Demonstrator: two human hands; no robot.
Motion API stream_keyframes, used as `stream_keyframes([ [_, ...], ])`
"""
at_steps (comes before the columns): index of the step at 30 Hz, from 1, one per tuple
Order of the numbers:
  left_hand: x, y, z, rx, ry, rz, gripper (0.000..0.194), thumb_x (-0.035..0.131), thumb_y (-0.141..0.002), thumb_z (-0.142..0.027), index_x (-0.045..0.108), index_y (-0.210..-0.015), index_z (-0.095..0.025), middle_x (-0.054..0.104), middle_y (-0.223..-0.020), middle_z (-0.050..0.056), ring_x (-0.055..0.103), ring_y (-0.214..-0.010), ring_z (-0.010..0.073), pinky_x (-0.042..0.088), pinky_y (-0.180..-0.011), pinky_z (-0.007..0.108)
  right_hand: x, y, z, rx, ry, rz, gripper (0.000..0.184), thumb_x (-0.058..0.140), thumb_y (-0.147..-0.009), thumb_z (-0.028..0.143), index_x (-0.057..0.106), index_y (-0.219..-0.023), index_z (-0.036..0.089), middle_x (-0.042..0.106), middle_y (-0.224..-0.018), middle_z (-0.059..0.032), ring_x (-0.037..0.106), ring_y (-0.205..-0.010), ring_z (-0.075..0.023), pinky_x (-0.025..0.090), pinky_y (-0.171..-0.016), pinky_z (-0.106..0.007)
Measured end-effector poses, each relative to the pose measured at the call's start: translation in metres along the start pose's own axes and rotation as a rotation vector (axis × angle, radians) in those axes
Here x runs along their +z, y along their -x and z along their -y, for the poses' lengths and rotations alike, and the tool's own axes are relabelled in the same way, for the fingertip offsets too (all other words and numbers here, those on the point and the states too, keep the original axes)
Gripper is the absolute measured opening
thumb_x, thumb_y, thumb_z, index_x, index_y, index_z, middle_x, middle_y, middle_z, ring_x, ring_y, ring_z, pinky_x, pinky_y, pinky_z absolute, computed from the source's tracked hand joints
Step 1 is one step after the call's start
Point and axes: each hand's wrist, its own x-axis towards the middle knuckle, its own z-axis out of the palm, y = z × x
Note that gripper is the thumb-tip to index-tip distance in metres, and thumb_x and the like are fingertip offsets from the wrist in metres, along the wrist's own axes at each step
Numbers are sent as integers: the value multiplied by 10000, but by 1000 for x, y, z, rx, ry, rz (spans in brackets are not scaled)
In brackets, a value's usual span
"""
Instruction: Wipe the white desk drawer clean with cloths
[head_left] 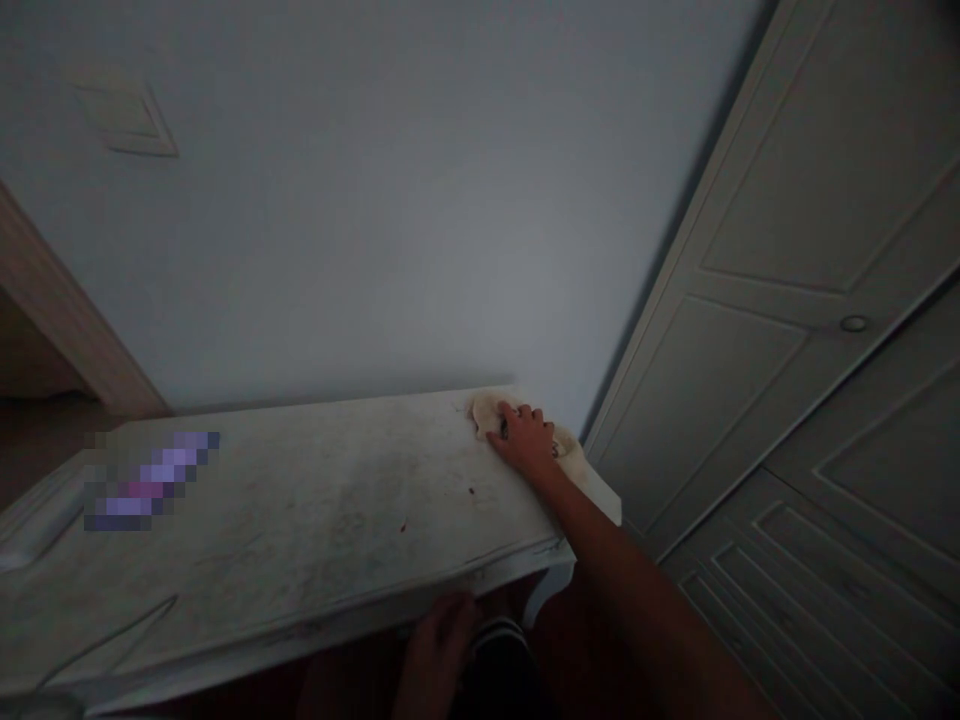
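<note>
My right hand (526, 438) presses down on a crumpled beige cloth (489, 412) at the far right corner of a white table (300, 480). Its fingers are bent over the fabric, and part of the cloth shows past the wrist on the right. Grey smudges and small dark red specks mark the worn tabletop. Below the table's front edge, my left hand (448, 618) hangs in shadow near my leg; its fingers are too dark to make out.
On the table's left lie a pixelated purple item (161, 480), a pale long object (45, 515) and a thin cable (112, 635). A pale wall (420, 200) with a switch plate (124, 115) rises behind. Grey panelled cabinets (750, 380) stand close on the right.
</note>
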Motion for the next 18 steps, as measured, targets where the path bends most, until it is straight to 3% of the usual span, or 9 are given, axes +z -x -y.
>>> stream_keyframes([
  [3, 10, -17, -3, -147, 146, -42, 729, 737, -621, -773, 745, -1072, -200, 775, -1220, 141, 734, -920, 289, 534, -672, 353, -3, -7, 0, 17, -2, 24, 701, 651, -912, 590, 475, -1527, 304, 570, -1385, -182, 483, -1267, -386, 409, -976, -510],
  [8, 21, -31, -7, -306, 326, -52, 397, 657, -819, -537, 722, -1008, -194, 790, -1207, 136, 743, -878, 207, 520, -703, 296, -4, -15, -3, 64, -8, 50, 746, 652, -905, 618, 465, -1527, 252, 577, -1344, -206, 524, -1237, -381, 424, -949, -476],
  [14, 39, -33, -7, -386, 413, -80, 335, 554, -976, -475, 701, -1032, -179, 796, -1159, 117, 696, -756, 153, 495, -654, 272, -4, -16, -7, 60, 23, 74, 529, 620, -946, 532, 573, -1357, 203, 614, -1270, -193, 564, -1181, -344, 419, -948, -438],
  [18, 44, -36, -5, -359, 451, -67, 363, 570, -1005, -496, 675, -1129, -171, 756, -1150, 75, 692, -838, 148, 554, -757, 312, -5, -10, -3, 28, 36, 64, 436, 610, -956, 389, 563, -1359, 229, 588, -1308, -176, 534, -1217, -333, 412, -951, -431],
])
